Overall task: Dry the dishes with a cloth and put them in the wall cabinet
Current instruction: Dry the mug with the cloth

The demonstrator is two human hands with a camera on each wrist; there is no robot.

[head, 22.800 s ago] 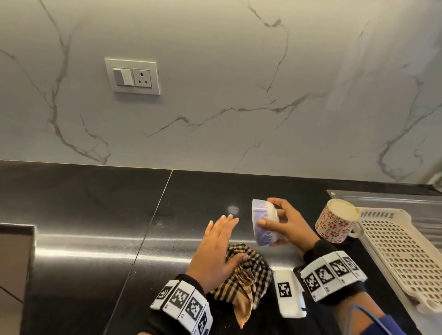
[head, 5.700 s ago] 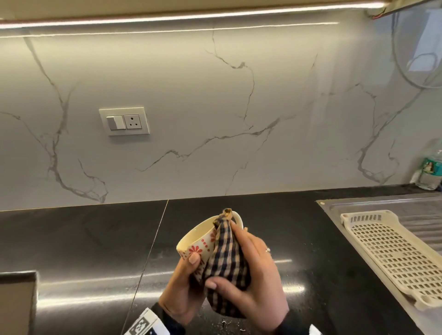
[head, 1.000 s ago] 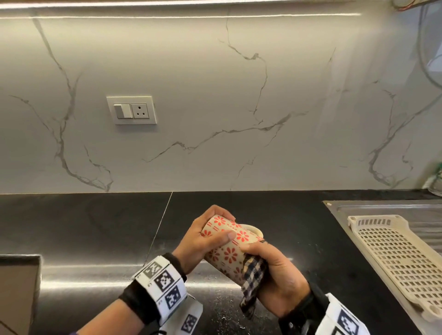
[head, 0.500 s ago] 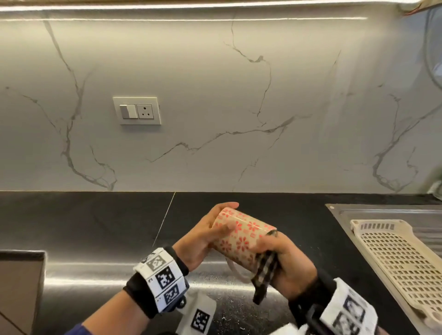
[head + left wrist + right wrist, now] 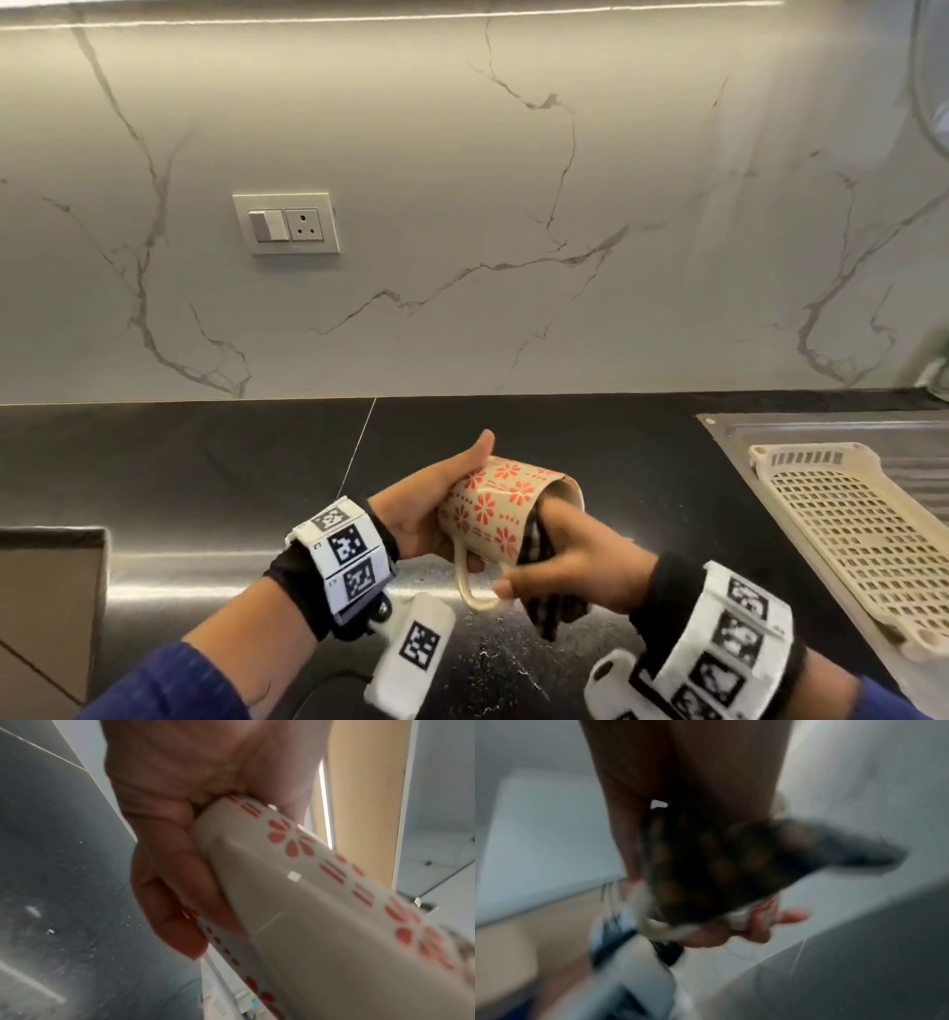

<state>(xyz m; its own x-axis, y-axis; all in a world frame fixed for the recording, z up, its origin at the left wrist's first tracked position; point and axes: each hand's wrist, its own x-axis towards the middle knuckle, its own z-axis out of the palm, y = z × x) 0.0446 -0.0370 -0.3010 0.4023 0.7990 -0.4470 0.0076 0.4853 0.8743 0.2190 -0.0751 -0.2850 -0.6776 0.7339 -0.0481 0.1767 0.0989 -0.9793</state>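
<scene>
Hands meet above counter: left hand (image 5: 421, 509) grips mug (image 5: 493, 509), right hand (image 5: 580, 565) clutches cloth (image 5: 534, 539) inside.

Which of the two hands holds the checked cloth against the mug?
The right hand grips the checked cloth at the flowered mug's mouth. The left hand grips only the mug's base end.

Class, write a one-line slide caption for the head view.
Left hand holds a floral mug sideways while the right hand wipes its mouth with a checked cloth.
</scene>
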